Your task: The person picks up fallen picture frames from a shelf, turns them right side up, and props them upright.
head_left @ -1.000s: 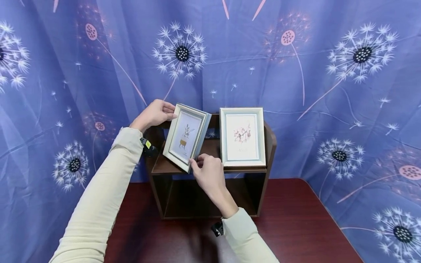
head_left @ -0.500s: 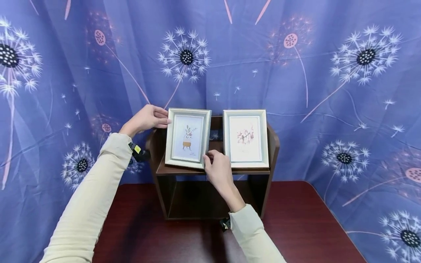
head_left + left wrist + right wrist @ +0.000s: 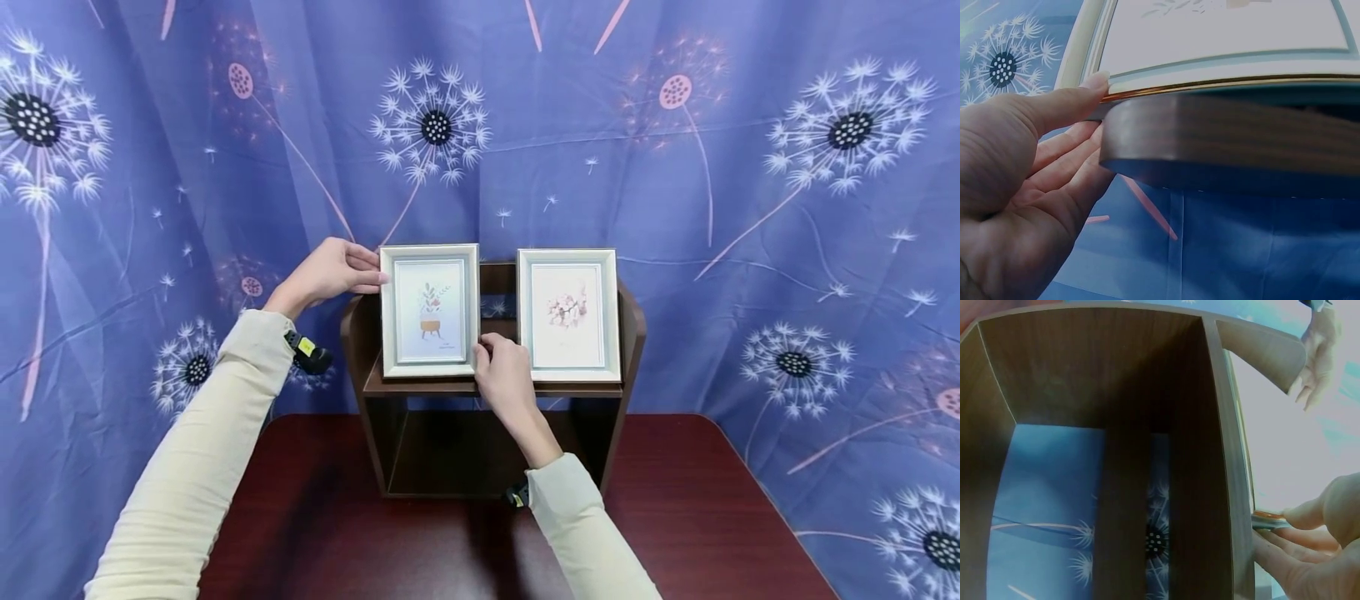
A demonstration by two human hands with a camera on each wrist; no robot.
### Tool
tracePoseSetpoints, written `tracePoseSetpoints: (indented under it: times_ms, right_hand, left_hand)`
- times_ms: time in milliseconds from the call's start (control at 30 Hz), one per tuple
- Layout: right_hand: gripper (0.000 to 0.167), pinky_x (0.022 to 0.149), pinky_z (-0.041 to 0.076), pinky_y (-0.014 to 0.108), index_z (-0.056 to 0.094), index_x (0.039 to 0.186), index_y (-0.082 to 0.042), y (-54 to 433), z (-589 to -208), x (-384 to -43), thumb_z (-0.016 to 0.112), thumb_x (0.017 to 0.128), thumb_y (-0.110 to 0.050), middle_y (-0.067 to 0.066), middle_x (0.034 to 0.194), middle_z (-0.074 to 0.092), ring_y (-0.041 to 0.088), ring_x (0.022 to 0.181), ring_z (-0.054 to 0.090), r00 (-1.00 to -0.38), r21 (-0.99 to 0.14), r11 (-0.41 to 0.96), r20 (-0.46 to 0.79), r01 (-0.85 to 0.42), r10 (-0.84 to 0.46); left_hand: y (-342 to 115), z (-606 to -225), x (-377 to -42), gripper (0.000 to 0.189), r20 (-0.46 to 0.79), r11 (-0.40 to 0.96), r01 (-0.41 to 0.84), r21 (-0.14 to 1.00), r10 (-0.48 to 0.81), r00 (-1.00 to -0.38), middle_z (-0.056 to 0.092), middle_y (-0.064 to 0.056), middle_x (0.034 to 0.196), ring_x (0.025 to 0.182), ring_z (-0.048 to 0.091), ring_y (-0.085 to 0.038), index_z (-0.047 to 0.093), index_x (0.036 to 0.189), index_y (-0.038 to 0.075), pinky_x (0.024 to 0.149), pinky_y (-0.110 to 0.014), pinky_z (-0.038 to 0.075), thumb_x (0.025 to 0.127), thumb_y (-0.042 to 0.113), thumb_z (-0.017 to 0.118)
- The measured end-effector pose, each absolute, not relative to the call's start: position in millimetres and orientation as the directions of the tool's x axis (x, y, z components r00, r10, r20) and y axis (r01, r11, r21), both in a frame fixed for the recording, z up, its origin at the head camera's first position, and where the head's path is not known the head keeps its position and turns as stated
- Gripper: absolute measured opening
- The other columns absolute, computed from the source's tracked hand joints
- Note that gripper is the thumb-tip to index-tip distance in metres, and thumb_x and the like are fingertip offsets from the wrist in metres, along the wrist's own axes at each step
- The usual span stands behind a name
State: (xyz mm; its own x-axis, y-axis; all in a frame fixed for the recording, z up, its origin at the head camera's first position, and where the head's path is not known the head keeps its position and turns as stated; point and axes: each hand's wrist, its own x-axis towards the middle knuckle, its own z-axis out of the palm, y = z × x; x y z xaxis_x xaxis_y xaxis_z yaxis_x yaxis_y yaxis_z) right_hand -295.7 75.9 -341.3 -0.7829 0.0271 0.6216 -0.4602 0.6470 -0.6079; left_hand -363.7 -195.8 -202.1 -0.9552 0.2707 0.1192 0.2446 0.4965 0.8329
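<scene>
A cream picture frame point(image 3: 430, 367) with a potted-plant print stands on the upper shelf, on its left side. At its upper left edge my left hand point(image 3: 330, 271) pinches it. The left wrist view shows that thumb point(image 3: 1075, 103) on the front and the fingers behind. My right hand point(image 3: 508, 375) pinches the lower right corner, thumb in front, as the right wrist view point(image 3: 1310, 531) also shows. Close to the right hand stands a second cream picture frame point(image 3: 570, 375) with a pink flower print, on the shelf's right side.
The dark brown two-tier shelf point(image 3: 630, 333) stands on a reddish-brown table point(image 3: 675, 500). Its side panels rise beside both frames, and its lower compartment point(image 3: 450, 458) opens forward. A blue dandelion curtain point(image 3: 540, 100) hangs behind and at both sides.
The potted-plant frame has turned from a tilt to upright and face-on, side by side with the other frame. Both hands stayed on it; the right hand moved slightly right and up.
</scene>
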Motion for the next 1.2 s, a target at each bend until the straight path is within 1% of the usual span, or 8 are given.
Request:
tracePoseSetpoints:
  times_ms: [300,433,600,767,900,1033,1133,1200]
  right_hand:
    - [0.021,0.074,0.064,0.046,0.077,0.111,0.007,78.0,-344.3,-295.9,0.063,0.102,-0.008,0.020,0.097,0.080,0.032,0.080,0.076,-0.783,-0.600,0.658,0.621,-0.454,0.026]
    - [0.021,0.075,0.064,0.045,0.077,0.110,0.007,80.0,-343.1,-292.3,0.064,0.101,-0.009,0.019,0.096,0.080,0.031,0.082,0.077,-0.787,-0.602,0.661,0.616,-0.448,0.027]
    - [0.033,0.082,0.064,0.045,0.075,0.115,0.005,92.4,-334.5,-269.2,0.071,0.100,-0.024,0.018,0.101,0.080,0.030,0.091,0.077,-0.798,-0.599,0.677,0.602,-0.428,0.029]
    - [0.064,0.089,0.062,0.048,0.067,0.131,0.001,126.1,-321.9,-235.4,0.081,0.091,-0.047,0.019,0.123,0.071,0.032,0.106,0.072,-0.758,-0.575,0.673,0.652,-0.466,0.032]
    - [0.080,0.091,0.057,0.050,0.058,0.141,0.001,160.5,-316.9,-222.6,0.086,0.084,-0.047,0.021,0.133,0.057,0.035,0.112,0.063,-0.700,-0.544,0.666,0.712,-0.510,0.046]
    - [0.082,0.103,0.047,0.054,0.052,0.144,0.003,196.8,-314.1,-217.1,0.086,0.084,-0.041,0.024,0.138,0.054,0.040,0.123,0.052,-0.638,-0.489,0.689,0.768,-0.535,0.049]
    - [0.083,0.107,0.041,0.058,0.051,0.146,0.003,221.8,-314.3,-214.5,0.086,0.083,-0.039,0.026,0.144,0.052,0.042,0.130,0.046,-0.623,-0.457,0.713,0.781,-0.533,0.034]
    - [0.087,0.108,0.039,0.061,0.048,0.149,0.004,236.9,-315.1,-213.5,0.086,0.084,-0.040,0.026,0.149,0.048,0.044,0.133,0.042,-0.637,-0.445,0.731,0.770,-0.517,0.018]
  left_hand:
    - [-189.0,-204.5,-363.5,0.056,0.136,0.481,0.249,0.840,0.257,-0.957,0.060,-0.039,0.139,0.089,0.078,-0.007,0.050,0.146,-0.015,0.090,-0.028,0.064,0.100,0.008,0.071]
    - [-188.4,-203.6,-361.5,0.056,0.146,0.518,0.260,0.815,0.250,-0.957,0.062,-0.036,0.139,0.095,0.079,-0.011,0.053,0.146,-0.012,0.089,-0.027,0.065,0.100,0.013,0.073]
    - [-192.8,-199.8,-344.5,0.057,0.249,0.666,0.336,0.666,0.226,-0.942,0.070,-0.022,0.135,0.109,0.077,-0.024,0.062,0.144,0.003,0.099,-0.039,0.062,0.100,0.038,0.073]
    - [-197.2,-202.1,-304.6,0.063,0.407,0.746,0.402,0.531,0.191,-0.893,0.072,-0.017,0.134,0.123,0.071,-0.034,0.066,0.138,0.010,0.106,-0.054,0.054,0.098,0.059,0.067]
    - [-199.3,-215.2,-273.0,0.062,0.478,0.764,0.443,0.469,0.202,-0.855,0.068,-0.018,0.140,0.124,0.069,-0.040,0.066,0.138,0.010,0.103,-0.058,0.056,0.099,0.058,0.065]
    - [-208.1,-234.9,-249.0,0.061,0.524,0.793,0.474,0.382,0.236,-0.818,0.063,-0.017,0.145,0.127,0.065,-0.042,0.063,0.143,0.009,0.104,-0.060,0.054,0.100,0.053,0.067]
    - [-219.1,-250.3,-234.9,0.068,0.522,0.837,0.451,0.311,0.246,-0.817,0.060,-0.020,0.148,0.136,0.058,-0.043,0.058,0.147,0.007,0.110,-0.063,0.048,0.099,0.054,0.068]
    - [-226.7,-259.4,-227.5,0.074,0.508,0.864,0.427,0.266,0.251,-0.824,0.057,-0.023,0.150,0.139,0.053,-0.045,0.054,0.150,0.004,0.112,-0.066,0.044,0.098,0.056,0.068]
